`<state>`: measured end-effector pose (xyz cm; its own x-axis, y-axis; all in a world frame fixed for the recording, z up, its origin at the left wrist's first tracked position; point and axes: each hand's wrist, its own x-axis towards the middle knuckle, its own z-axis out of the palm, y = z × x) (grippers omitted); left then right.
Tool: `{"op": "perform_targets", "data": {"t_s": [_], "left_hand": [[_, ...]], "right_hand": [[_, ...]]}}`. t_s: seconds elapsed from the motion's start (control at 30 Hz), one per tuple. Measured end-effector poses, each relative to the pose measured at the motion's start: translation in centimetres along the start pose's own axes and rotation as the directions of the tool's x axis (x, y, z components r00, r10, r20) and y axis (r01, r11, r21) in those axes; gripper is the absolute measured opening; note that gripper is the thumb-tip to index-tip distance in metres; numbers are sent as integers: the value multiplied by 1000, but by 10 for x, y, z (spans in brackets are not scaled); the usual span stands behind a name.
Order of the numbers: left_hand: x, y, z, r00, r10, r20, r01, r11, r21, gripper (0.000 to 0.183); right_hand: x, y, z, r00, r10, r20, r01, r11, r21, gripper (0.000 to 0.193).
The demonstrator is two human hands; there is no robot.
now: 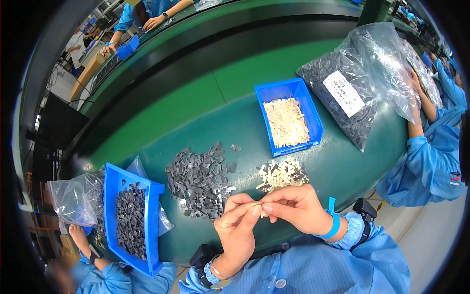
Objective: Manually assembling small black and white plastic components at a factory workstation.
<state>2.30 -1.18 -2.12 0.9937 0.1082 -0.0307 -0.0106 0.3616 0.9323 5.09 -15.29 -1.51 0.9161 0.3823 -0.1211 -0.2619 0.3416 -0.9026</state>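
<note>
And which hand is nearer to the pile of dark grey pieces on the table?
Left. The left hand is close to the dark grey pile, at its lower right; the right hand is farther right, below the cream pile.

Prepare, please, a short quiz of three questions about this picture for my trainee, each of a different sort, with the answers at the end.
1. True or false: the blue bin of dark pieces stands to the left of the loose dark pile.
2. Multiple choice: which of these carries a white label?
A) the blue bin of pale strips
B) the clear bag at the upper right
C) the loose dark pile
3. Open: what are the left hand and the right hand doing?

Key:
1. True.
2. B.
3. Their fingertips meet in a pinch on what seems to be a small pale piece, mostly hidden by the fingers.
</note>
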Motion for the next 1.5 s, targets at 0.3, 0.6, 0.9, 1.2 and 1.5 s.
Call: {"op": "perform_targets", "data": {"t_s": [0.3,0.6,0.9,1.2,1.5], "left_hand": [[-1,-2,-5,988,155,-26,-146,967,209,13],[-2,-2,-3,987,163,13,-161,951,262,12],[1,1,4,997,-77,-22,67,953,-296,10],[1,44,-21,794,582,176,-511,481,713,10],[6,39,-31,481,608,632,-675,-203,709,21]], "right_hand": [[0,-1,-1,1000,14,7,-13,998,-61,15],[-2,2,4,1000,21,-19,-20,999,35,15],[2,-11,-6,993,-109,-52,102,987,-127,10],[68,-80,-74,743,-606,284,317,-54,-947,4],[54,-79,-44,820,-457,343,485,238,-842,7]]}}
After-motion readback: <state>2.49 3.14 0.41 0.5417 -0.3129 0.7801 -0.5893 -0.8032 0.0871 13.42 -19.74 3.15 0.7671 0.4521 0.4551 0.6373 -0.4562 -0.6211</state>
